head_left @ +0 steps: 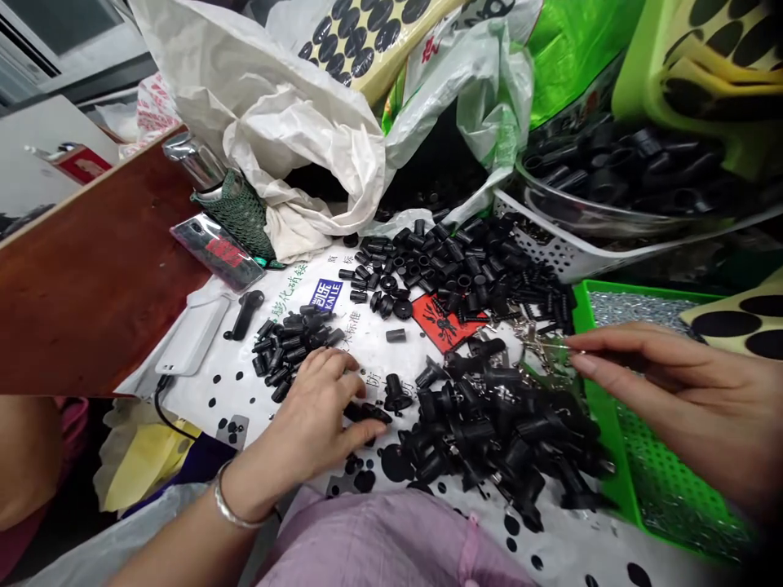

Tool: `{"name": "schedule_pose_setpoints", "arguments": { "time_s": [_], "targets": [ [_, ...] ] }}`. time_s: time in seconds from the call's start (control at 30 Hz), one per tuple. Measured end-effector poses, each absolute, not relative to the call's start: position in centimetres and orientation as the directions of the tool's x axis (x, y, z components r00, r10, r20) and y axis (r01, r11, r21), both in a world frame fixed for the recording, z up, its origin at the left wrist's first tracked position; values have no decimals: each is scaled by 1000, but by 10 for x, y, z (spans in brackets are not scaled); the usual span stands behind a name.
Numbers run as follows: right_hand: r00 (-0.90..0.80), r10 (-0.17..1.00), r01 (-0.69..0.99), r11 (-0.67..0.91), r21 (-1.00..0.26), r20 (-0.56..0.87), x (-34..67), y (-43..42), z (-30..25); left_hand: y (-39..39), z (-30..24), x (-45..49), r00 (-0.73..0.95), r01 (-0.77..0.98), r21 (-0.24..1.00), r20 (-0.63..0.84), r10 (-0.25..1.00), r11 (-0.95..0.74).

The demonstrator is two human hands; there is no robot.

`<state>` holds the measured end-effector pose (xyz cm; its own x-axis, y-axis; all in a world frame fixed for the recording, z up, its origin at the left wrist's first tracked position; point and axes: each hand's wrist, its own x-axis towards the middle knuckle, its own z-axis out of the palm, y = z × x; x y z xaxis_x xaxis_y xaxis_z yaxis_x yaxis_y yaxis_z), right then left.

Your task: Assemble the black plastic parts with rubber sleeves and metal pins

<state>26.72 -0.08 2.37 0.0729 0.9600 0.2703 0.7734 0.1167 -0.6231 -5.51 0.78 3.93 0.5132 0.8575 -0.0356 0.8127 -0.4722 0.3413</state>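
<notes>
My left hand [321, 399], with a silver bangle at the wrist, rests low over the white sheet. Its fingers and thumb curl around a small black plastic part [370, 413]. Beside it stands a black flanged socket [397, 394]. A heap of short black sleeves [294, 346] lies just past the fingers. My right hand [666, 375] pinches a thin, shiny metal piece [559, 346] between thumb and fingertips, above the loose metal pieces [529, 330]. Between the hands lies a pile of black plastic parts [489, 424] with metal bits showing among them.
A green tray [612, 456] of small metal pieces stands at the right. Behind are more black sleeves [458, 261], a white bag [306, 106] and a bowl [550, 200] of black tubes. At the left lie a phone [217, 249], a white power bank [194, 333] and a wooden board [91, 285].
</notes>
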Motion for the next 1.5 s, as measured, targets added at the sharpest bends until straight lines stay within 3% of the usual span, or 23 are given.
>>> {"name": "schedule_pose_setpoints", "arguments": {
  "time_s": [0.1, 0.2, 0.33, 0.53, 0.63, 0.77, 1.0, 1.07, 1.2, 1.33, 1.5],
  "targets": [
    [77, 967, 743, 107, -661, 243, 255, -3, 29, -5, 28, -53, 509, 835, 265, -33, 860, -483],
    [54, 967, 688, 144, -711, 248, 241, -6, 36, -10, 20, -54, 504, 832, 283, -28, 863, -477],
    [0, 975, 595, 178, -784, 222, 221, -13, 41, -11, 21, -63, 528, 774, 391, 38, 848, -499],
    [-206, 945, 503, 326, -801, 256, 189, -26, 48, -14, 24, -68, 618, 543, 597, 191, 763, -590],
    [-280, 921, 493, 381, -782, 272, 179, -29, 53, -17, 19, -64, 577, 515, 657, 209, 790, -550],
    [-238, 927, 511, 372, -774, 289, 177, -34, 55, -17, 10, -62, 482, 526, 713, 200, 853, -465],
    [-152, 948, 563, 316, -763, 281, 180, -34, 46, 0, -8, -47, 352, 721, 485, 359, 864, -495],
    [-148, 946, 568, 319, -759, 287, 177, -33, 42, 6, -11, -38, 341, 721, 509, 329, 880, -470],
    [-112, 945, 563, 315, -764, 308, 176, -36, 36, 14, -7, -33, 488, 631, 546, 273, 829, -551],
    [-17, 947, 563, 274, -780, 320, 183, -40, 31, 14, 10, -67, 372, 677, 524, 361, 855, -516],
    [-28, 950, 548, 275, -790, 312, 186, -36, 25, 0, 22, -108, 519, 757, 355, 183, 835, -549]
  ]
}}
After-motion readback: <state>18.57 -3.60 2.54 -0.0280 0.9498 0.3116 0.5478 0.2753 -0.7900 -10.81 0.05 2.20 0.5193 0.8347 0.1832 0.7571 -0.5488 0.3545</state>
